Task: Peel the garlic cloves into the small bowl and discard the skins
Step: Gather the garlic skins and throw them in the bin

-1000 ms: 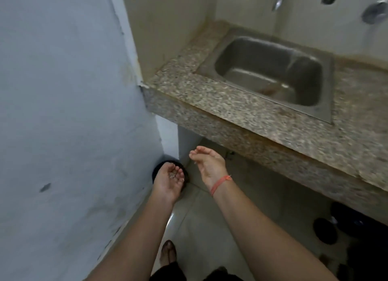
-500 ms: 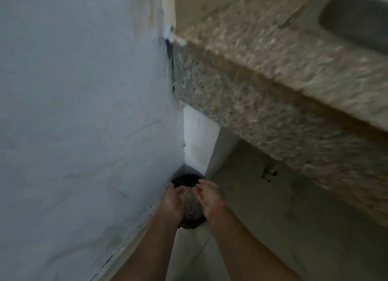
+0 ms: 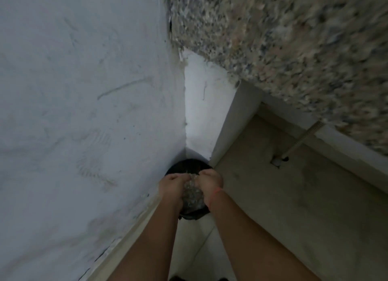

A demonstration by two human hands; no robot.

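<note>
The garlic skins (image 3: 192, 193) are showing as a pale, flaky heap between the two hands, right over the black bin (image 3: 184, 165) in the corner. I think they are very light, thin and crumbly, like dry paper, so they are likely to stick to palms or float away. Pinching bits one by one looks hard. Cupping them from both sides, low over the bin, looks better.

The left hand (image 3: 171, 184) is closing in from the left and the right hand (image 3: 211, 181) from the right, with fingers bending toward each other. The picture is blurry, so I cannot tell if the fingers are gripping the skins or only touching them.

A red band (image 3: 216, 191) is circling the right wrist. The white wall (image 3: 84, 113) is standing on the left. The speckled stone counter (image 3: 294, 39) is hanging over at the far right.
</note>
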